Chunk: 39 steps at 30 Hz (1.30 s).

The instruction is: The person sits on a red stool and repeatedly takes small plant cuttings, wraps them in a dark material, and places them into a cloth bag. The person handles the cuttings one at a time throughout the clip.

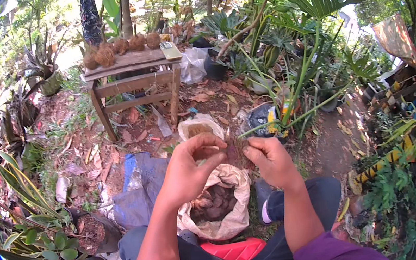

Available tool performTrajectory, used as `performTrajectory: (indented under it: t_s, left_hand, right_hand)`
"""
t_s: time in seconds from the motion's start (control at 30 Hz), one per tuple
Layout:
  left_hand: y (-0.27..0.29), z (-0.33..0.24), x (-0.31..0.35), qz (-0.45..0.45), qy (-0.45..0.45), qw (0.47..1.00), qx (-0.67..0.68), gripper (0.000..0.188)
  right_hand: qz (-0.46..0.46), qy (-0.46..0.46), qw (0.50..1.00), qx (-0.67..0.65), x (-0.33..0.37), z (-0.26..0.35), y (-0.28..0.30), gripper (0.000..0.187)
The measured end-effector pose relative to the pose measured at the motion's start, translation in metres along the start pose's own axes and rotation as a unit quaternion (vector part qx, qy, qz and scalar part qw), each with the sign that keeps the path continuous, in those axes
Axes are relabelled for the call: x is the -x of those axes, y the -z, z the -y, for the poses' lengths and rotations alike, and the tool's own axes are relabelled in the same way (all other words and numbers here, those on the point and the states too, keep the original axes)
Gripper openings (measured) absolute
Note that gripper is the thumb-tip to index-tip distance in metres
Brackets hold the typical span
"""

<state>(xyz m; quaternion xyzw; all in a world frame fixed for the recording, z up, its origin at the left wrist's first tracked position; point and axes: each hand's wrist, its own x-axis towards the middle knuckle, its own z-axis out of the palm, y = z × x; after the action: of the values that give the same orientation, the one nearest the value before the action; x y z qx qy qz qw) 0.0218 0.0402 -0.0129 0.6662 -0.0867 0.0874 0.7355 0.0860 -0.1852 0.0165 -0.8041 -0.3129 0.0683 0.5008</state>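
Both my hands are raised above an open pale sack (242, 188) with dark brown, clumpy material (212, 203) inside. The fingers of my left hand (189, 166) curl round towards the thumb in a pinch, with a narrow gap showing near the tips. Facing it, my right hand (274, 162) is closed, thumb pressed against the bent forefinger. A short space separates the two hands. Anything thin held in or between them is too fine to make out. Just beyond my left hand stands a smaller pale sack (200, 124) with brown contents.
Several brown fibrous balls (105, 55) and a small pale device (171, 50) rest on a wooden bench (131, 64). A blue-grey sheet (142, 191) lies left of the sack. A black plastic bag (258, 120) and a large leafy plant (305, 72) stand right. A red seat (234, 251) shows below.
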Motion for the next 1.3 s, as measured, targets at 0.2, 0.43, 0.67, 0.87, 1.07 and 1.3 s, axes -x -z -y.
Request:
performTrajectory:
  t_s: [0.2,0.43,0.67,0.87,1.07,1.3]
  left_hand:
    - [-0.004,-0.027,-0.001,-0.03,-0.007,0.998,0.055,0.025]
    - [-0.018,-0.034,0.018,-0.125,-0.122,0.979,-0.107,0.029]
    - [-0.026,-0.008,0.0,-0.169,-0.194,0.926,-0.277,0.013]
    - [-0.031,0.018,-0.02,-0.155,-0.102,0.935,-0.303,0.012]
    - [-0.04,0.04,-0.056,-0.159,-0.004,0.954,-0.256,0.018]
    - [-0.078,0.083,-0.107,-0.101,0.054,0.963,-0.244,0.018]
  right_hand:
    - [0.028,-0.046,0.994,0.099,-0.005,0.064,0.017,0.035]
    - [0.09,-0.011,0.995,0.044,-0.014,0.062,0.021,0.037]
    - [0.067,-0.03,0.995,-0.065,-0.022,0.021,0.027,0.03]
    - [-0.021,-0.079,0.986,-0.145,-0.022,-0.047,0.064,0.022]
    - [-0.182,-0.08,0.978,0.067,-0.029,-0.099,0.129,0.036]
    - [-0.214,-0.116,0.968,-0.053,-0.027,-0.122,0.157,0.029]
